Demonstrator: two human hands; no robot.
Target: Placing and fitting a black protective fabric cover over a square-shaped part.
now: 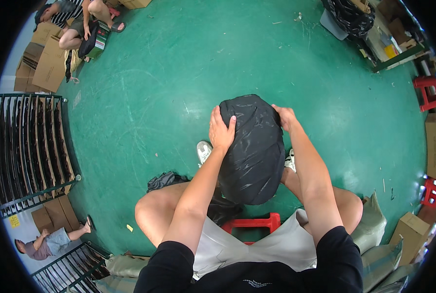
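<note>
Between my knees stands a large rounded bundle (251, 151) wrapped in shiny, wrinkled black fabric; what is inside it cannot be seen. My left hand (221, 131) clasps its upper left side, thumb on the front and fingers around the edge. On the opposite edge, near the top, my right hand (285, 117) grips the fabric, its fingertips partly hidden behind the bundle. Loose black fabric (223, 207) lies beneath the bundle by my left thigh. More crumpled dark material (165, 180) rests beside my left knee.
A red plastic stool (254, 222) is between my legs. Stuffed sacks (374, 219) and a cardboard box (409, 234) are at right. Racks (32, 146) line the left side. One person (74, 19) crouches far left by boxes; another (52, 241) sits lower left.
</note>
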